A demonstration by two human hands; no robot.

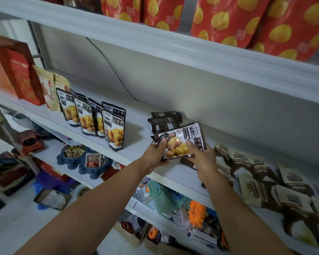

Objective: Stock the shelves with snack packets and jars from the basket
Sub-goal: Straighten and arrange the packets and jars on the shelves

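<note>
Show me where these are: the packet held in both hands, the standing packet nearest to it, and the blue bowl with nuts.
held packet (pixel 180 142), head view, front face
standing packet (pixel 114 131), head view, front face
blue bowl (pixel 62 159), head view, outer wall

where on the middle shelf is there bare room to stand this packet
Bare shelf lies between the standing packets and the flat pile behind the held packet. Crowded right of the right hand, where tan packets lie.

Place: a small shop or stockroom.
Shelves: white tiers carrying rows of identical packets facing outward.
Top tier: red bags standing side by side.
Lower tiers: mixed goods lying crowded.
</note>
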